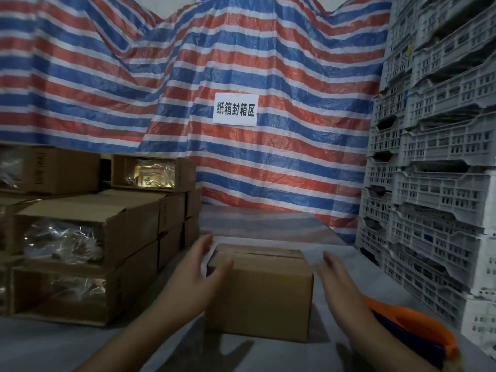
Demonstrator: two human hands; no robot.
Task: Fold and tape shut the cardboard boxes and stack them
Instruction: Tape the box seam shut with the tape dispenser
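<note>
Left hand [200, 267] reached fwd w/ fingers straight and relaxed, laid against upper left corner of cardboard box [259, 294]; thumb over near face, fingertips at top left edge. Touching, not curled round it. Right hand [336, 277] hovered just right of box, fingers straight and loosely spread, blurred; couldn't tell if touching box's right side — looked slightly apart. Held nothing.

Sat between both hands on grey table [80, 347], flaps folded down, dark seam along top toward far edge; tape on seam not clear enough to tell. Bit of white showed at box's upper left corner under left fingers, too small to identify.

Left of box, well apart: stack of boxes [88, 251], several tiers, near ends open w/ clear plastic bags visible inside. Topped by smaller open-ended carton [153, 171] w/ gold-coloured packet in plastic.

Right of box and nearer the person, behind right forearm: orange and blue object [418, 331], mostly hidden, kind unclear.

Behind box: red/white/blue striped tarp [241, 63] hung as backdrop, w/ white paper sign [235, 110] printed in black characters directly above box. Far right of box: tall stacks of grey slotted plastic crates [434, 157] from table level up past top of view.
</note>
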